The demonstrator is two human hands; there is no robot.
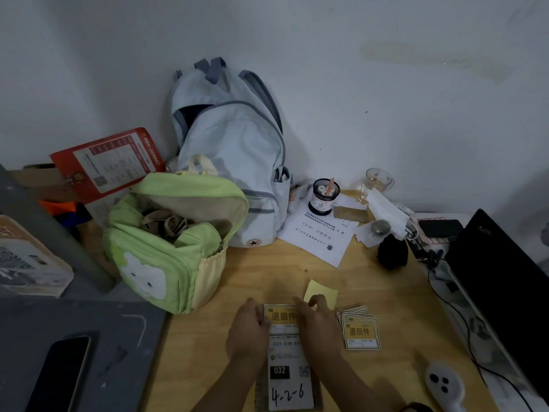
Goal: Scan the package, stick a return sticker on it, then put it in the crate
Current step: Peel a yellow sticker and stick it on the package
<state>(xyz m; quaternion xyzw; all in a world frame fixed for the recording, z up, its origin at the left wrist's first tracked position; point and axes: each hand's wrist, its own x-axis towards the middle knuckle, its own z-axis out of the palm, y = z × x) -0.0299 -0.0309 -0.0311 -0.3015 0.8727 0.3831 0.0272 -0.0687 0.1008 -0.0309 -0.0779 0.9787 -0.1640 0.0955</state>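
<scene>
A flat package (pixel 289 379) with a white shipping label marked 032 and 4-2-6 lies on the wooden desk (pixel 225 346) at the bottom centre. A yellow return sticker (pixel 281 316) sits at its far end. My left hand (pixel 248 328) presses the sticker's left edge. My right hand (pixel 316 319) lies over its right side, fingers flat on it. A stack of more yellow return stickers (pixel 360 331) lies just right of my right hand. A white handheld scanner (pixel 444 385) rests on the desk at lower right. No crate is visible.
A yellow backing paper (pixel 322 291) lies beyond my right hand. A green backpack (pixel 175 248) and a pale blue backpack (pixel 234 162) stand at the back left. A black laptop (pixel 502 281) and cables fill the right. A phone (pixel 59 376) lies at lower left.
</scene>
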